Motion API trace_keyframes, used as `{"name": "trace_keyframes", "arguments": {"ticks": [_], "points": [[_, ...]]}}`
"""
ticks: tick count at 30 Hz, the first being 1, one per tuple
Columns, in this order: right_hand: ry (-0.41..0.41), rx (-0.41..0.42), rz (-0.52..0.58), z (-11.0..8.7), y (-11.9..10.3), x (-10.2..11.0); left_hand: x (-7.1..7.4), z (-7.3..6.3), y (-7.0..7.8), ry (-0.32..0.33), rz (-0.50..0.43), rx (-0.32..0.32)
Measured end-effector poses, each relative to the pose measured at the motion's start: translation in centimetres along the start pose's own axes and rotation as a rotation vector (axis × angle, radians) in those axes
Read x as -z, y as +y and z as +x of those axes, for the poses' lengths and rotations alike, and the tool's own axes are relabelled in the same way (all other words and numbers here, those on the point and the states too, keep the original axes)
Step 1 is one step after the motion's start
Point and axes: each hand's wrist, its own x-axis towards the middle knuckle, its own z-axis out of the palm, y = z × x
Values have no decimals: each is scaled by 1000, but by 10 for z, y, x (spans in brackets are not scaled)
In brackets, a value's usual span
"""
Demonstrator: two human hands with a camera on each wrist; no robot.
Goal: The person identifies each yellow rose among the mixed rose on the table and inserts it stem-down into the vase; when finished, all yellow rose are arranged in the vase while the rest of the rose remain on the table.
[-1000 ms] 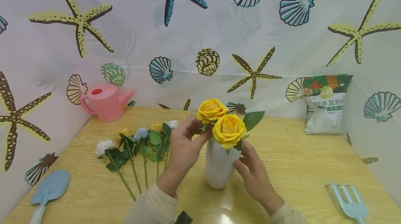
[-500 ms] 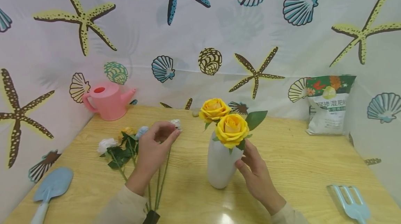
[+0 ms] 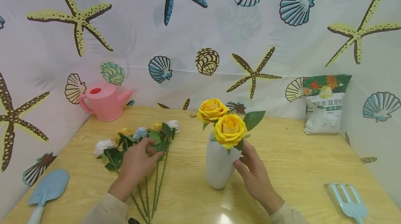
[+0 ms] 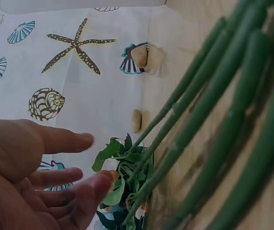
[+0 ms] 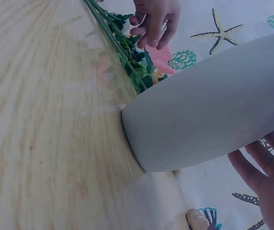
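My left hand [image 3: 138, 161] is open over several artificial roses laid side by side on the table, its fingertips close to their green leaves [image 3: 154, 136]. Among those blooms are a white rose [image 3: 104, 145], a blue rose [image 3: 140, 133] and another white rose [image 3: 173, 125]. In the left wrist view, green stems [image 4: 194, 112] run past the spread thumb and fingers. The white vase [image 3: 219, 163] stands upright at the middle and holds two yellow roses [image 3: 230, 130] with a dark green leaf. My right hand [image 3: 255, 175] holds the vase's right side, thumb in front.
A pink watering can [image 3: 106, 104] stands at the back left, and a blue shovel [image 3: 50, 184] lies at the front left. To the right are a blue hand fork [image 3: 349, 199] and a fertilizer bag [image 3: 327, 107]. Pebbles [image 4: 140, 56] lie near the patterned cloth backdrop.
My left hand has left the yellow roses at the vase and moved left and down to the lying roses. The right hand has stayed at the vase.
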Motion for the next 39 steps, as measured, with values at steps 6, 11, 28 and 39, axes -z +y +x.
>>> {"name": "trace_keyframes", "arguments": {"ticks": [6, 11, 28, 39], "points": [[4, -9, -3, -1, -1, 0, -6, 0, -3, -125, 64, 68], [0, -13, 1, -1, -1, -1, -11, -2, -4, -142, 101, 38], [1, -9, -10, 0, 1, 0, -2, -3, 6, -94, -48, 62], [1, -28, -15, 0, 0, 0, 26, -3, 25, -52, -135, 64]]}}
